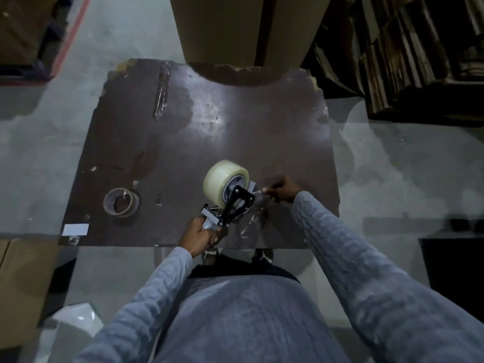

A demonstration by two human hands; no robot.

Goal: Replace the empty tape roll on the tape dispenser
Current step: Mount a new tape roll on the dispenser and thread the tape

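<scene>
Gripping the tape dispenser (230, 208) by its handle over the dark, scuffed worktop (157, 142), the left hand (200, 235) steadies it; the right hand (281, 191) pinches the clear tape end. The full roll (222, 179) looks glossy, stiff, fairly heavy; its film is thin and clingy. The empty cardboard core (121, 203) lies well apart.

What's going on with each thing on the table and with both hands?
New tape roll: full, mounted on the dispenser.
Tape dispenser: held above the table.
Empty roll: lying flat on the table.
Left hand: grips the dispenser handle.
Right hand: pinches the clear tape end.
</scene>
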